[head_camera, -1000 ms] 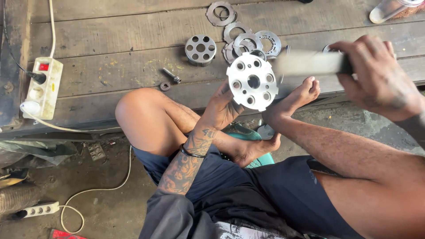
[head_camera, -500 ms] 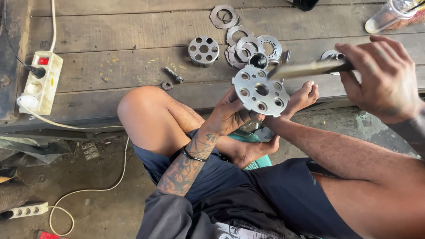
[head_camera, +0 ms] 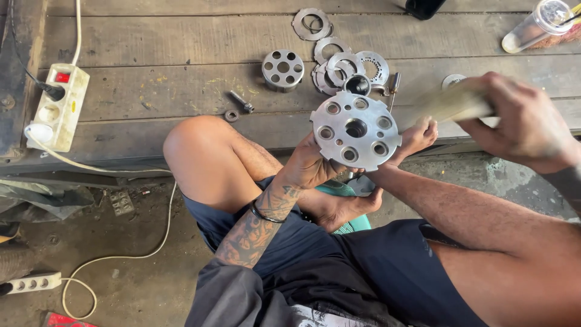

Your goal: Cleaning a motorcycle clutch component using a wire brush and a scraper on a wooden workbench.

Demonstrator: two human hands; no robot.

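Two hands are busy in the head view, and both are mine. I am holding up a round metal disc (head_camera: 356, 130) with holes in it, using my left hand (head_camera: 311, 166). My fingers are curling under its lower left edge, so that hand is gripping the disc. Its flat face is tipping up toward me, and the big hole in the middle is showing. My right hand (head_camera: 520, 124) is off to the right of the disc, a bit higher, and it is closing around a pale tool (head_camera: 451, 104) that looks blurry. I cannot tell just what kind of tool it is. The tool is lying long ways from right to left, and its free end is pointing at the right edge of the disc, near it but not touching. So the disc is sitting between my two hands, right in my left one and apart from my right one. Behind the disc, on the wooden bench (head_camera: 181, 91), other metal rings (head_camera: 345, 63) and a thick holed block (head_camera: 282, 68) are lying.
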